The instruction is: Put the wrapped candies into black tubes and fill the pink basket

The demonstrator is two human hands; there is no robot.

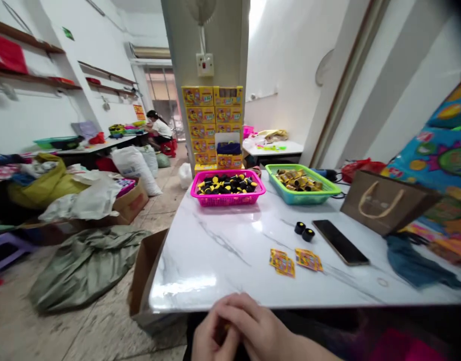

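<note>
From where I stand, the person's left hand (206,337) and right hand (249,320) are folded together at the near edge of the worktop (211,271). A bit of yellow shows between them; I cannot tell what it is or how firmly it's gripped. Nearest on the worktop lie two small piles of printed cards (282,262), with two black pieces (308,234) just behind, beside a phone (340,242). A pink basket (228,200) of black and yellow pieces stands farther back.
</note>
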